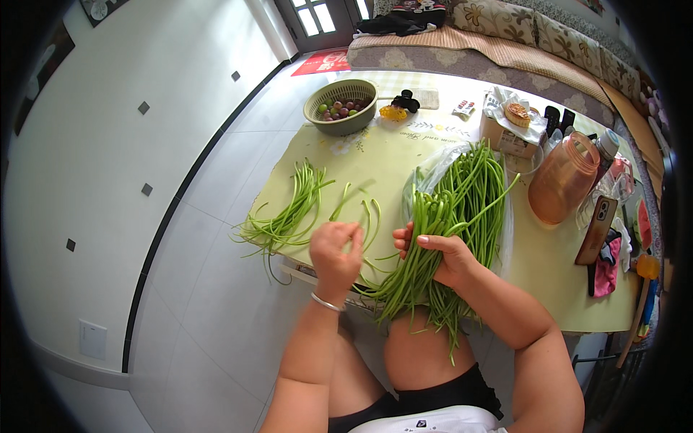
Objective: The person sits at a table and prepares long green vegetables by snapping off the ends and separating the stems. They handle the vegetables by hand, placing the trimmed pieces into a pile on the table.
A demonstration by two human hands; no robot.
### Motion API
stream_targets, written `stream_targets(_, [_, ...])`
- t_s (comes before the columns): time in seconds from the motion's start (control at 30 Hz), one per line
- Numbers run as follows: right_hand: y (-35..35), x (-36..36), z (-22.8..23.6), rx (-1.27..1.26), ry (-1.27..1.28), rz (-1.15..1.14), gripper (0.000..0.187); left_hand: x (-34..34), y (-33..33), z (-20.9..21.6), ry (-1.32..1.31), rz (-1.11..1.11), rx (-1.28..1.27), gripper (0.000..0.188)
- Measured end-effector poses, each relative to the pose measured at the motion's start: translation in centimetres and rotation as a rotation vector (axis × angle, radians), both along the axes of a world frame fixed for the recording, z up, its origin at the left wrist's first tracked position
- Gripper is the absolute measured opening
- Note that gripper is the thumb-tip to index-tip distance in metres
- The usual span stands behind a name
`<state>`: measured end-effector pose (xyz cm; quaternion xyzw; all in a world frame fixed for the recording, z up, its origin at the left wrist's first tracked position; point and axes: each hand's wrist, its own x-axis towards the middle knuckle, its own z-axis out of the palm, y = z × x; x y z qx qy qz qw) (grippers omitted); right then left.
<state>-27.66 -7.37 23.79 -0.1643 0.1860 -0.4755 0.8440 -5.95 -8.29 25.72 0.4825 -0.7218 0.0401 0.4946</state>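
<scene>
My right hand [446, 254] is wrapped round a thick bunch of long green garlic scapes [426, 245], whose thin ends hang over the table's near edge above my lap. Behind the bunch, more garlic scapes [482, 195] lie in a clear plastic bag [427, 177]. Left of the bunch, my left hand [336, 252] is closed above the table's near edge, a bracelet on its wrist; what its fingers hold, if anything, is hidden. A few loose scapes [373, 220] lie beyond and beside it. Farther left, a small pile of scapes [296, 209] droops over the table edge.
On the table [404, 133] are a basket [339, 126] of grapes, a black hair claw [408, 101], a box [509, 137] with a round pastry [517, 113], an orange translucent jug [564, 177], a bottle [608, 144] and a phone [597, 229]. A sofa [476, 61] stands behind.
</scene>
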Motion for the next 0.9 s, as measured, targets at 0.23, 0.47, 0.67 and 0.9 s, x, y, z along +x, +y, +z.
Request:
stream_targets(0.23, [0.2,0.4,-0.3,0.033,-0.037,0.026,0.041,-1.3,2.8,1.0,-0.137,-0.377,0.217,0.012])
stream_targets(0.47, [-0.3,0.0,-0.3,-0.009,-0.088,0.08,0.049,5.7,-2.5,-3.8,-0.14,0.246,0.193,0.018])
stream_targets(0.67, [-0.3,-0.1,-0.4,0.022,-0.068,0.077,0.047,6.5,-4.3,-5.0,-0.218,0.218,0.152,0.019])
stream_targets(0.9, [-0.3,0.0,-0.5,0.0,-0.055,0.069,0.045,5.3,-4.5,-4.4,-0.105,0.194,0.059,0.011])
